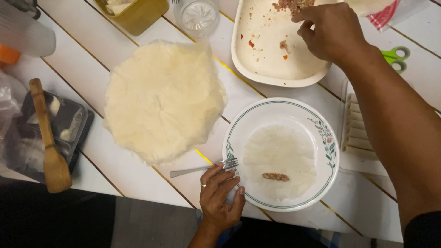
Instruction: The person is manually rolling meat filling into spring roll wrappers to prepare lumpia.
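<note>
We note the right hand (pixel 333 30) far up in the white tray (pixel 262 55), fingertips pinched on the meat filling (pixel 291 4). The left hand (pixel 220 193), loosely curled and holding nothing, rests on the plate (pixel 328 158) rim beside the fork (pixel 202 168). The wrapper (pixel 280 160) lies just right of it (nearer hand), its filling strip (pixel 275 177) running left-right.

Bright, even overhead light on the white surface (pixel 151 183); shadows soft and short; the lower left of the frame dark; upper left corner blurred; no harsh glare.
</note>
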